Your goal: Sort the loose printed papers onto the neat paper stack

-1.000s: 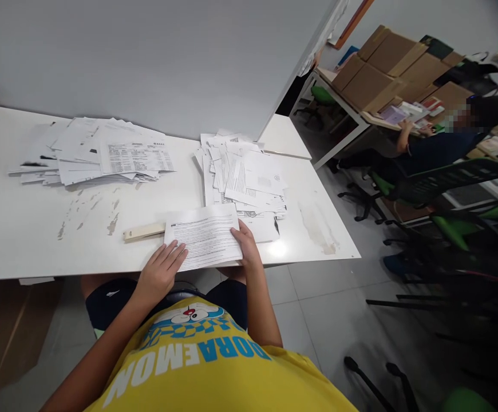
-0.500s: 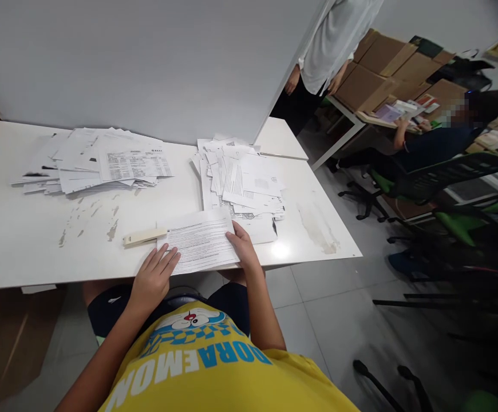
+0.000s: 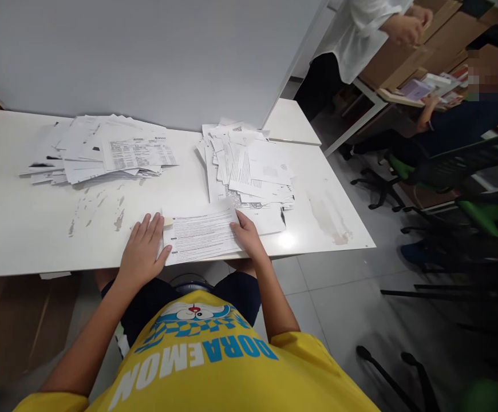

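Note:
Printed paper sheets (image 3: 204, 233) lie at the table's front edge, with text on the upper face. My right hand (image 3: 249, 236) pinches their right edge, thumb on top and fingers underneath. To their left, my left hand (image 3: 143, 249) lies flat with its fingers stretched out and its thumb beside the sheets' left edge. It covers most of a slim cream stapler (image 3: 169, 221), whose tip shows past the fingers. Just behind the sheets is a loose pile of papers (image 3: 253, 171).
A second paper pile (image 3: 103, 151) lies at the back left of the white table (image 3: 30, 229), against a grey partition (image 3: 146, 57). On the right, a person in a white shirt (image 3: 369, 28) stands near cardboard boxes (image 3: 442, 40), and another person sits by an office chair (image 3: 467, 166).
My left hand has slid left off the sheets and onto the stapler. My right hand keeps its hold on the paper. The standing person has raised their hands.

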`<action>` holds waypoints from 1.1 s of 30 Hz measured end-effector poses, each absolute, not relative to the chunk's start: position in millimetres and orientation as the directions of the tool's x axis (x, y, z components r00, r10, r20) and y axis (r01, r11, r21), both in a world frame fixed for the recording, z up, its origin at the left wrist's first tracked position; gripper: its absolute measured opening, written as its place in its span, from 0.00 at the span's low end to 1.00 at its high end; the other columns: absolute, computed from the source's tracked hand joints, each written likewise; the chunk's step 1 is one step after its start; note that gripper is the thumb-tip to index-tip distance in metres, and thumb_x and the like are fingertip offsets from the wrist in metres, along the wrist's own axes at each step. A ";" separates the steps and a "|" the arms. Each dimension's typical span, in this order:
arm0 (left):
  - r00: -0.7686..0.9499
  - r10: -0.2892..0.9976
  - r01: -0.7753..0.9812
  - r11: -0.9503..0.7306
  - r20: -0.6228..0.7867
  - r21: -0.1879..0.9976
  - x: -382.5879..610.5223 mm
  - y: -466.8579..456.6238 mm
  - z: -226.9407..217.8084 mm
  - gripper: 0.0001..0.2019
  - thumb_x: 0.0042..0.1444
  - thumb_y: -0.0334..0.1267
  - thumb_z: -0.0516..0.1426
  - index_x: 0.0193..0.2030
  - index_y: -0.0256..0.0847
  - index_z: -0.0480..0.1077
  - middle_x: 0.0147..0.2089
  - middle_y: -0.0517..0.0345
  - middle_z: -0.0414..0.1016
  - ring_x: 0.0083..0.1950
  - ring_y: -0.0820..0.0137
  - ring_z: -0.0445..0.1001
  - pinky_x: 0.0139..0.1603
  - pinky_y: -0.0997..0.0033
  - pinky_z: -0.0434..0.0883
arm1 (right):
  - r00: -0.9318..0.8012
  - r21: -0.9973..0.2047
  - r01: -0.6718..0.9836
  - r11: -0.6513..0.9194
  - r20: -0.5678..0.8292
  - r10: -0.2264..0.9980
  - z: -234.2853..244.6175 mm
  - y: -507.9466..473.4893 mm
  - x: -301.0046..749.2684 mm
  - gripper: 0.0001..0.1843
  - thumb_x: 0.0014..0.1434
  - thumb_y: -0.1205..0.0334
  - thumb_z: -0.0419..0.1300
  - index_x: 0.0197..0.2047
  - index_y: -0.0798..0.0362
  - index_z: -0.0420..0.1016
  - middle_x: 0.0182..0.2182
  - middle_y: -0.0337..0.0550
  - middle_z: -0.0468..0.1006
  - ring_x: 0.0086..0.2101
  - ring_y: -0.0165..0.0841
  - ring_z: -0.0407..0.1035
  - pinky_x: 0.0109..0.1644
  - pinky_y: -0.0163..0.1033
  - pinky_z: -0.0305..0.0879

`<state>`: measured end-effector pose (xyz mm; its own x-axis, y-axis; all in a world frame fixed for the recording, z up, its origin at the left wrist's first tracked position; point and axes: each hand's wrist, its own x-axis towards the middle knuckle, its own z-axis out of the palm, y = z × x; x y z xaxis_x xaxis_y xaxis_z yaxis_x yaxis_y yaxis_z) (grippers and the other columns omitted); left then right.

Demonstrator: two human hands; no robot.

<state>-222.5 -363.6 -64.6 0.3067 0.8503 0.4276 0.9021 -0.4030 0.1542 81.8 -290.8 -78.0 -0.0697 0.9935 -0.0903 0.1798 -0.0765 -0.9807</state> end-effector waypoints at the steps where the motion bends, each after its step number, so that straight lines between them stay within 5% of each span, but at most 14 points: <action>1: 0.313 0.855 0.903 -0.403 0.414 0.150 -222.3 -360.8 -66.6 0.36 0.66 0.43 0.49 0.76 0.36 0.40 0.74 0.41 0.54 0.76 0.50 0.50 0.73 0.45 0.53 | -0.070 -0.980 0.184 -0.077 -0.091 0.993 -78.1 -290.6 82.0 0.28 0.56 0.61 0.57 0.61 0.47 0.73 0.59 0.39 0.76 0.59 0.44 0.68 0.67 0.52 0.59; 9: 0.380 0.842 0.861 -0.473 0.384 0.185 -235.2 -354.2 -69.3 0.33 0.65 0.42 0.48 0.75 0.39 0.46 0.74 0.46 0.56 0.77 0.53 0.49 0.74 0.48 0.51 | -0.097 -0.985 0.135 -0.112 -0.125 0.987 -75.6 -287.1 86.5 0.28 0.55 0.60 0.58 0.60 0.48 0.73 0.58 0.40 0.77 0.59 0.45 0.68 0.67 0.53 0.60; 33: 0.237 0.914 0.916 -0.323 0.330 0.238 -222.8 -345.6 -68.2 0.33 0.65 0.43 0.48 0.75 0.39 0.47 0.74 0.45 0.55 0.76 0.53 0.49 0.74 0.47 0.50 | -0.171 -0.986 0.116 -0.120 -0.139 0.976 -73.9 -290.6 93.5 0.27 0.59 0.57 0.59 0.62 0.47 0.72 0.58 0.40 0.77 0.60 0.44 0.67 0.66 0.50 0.61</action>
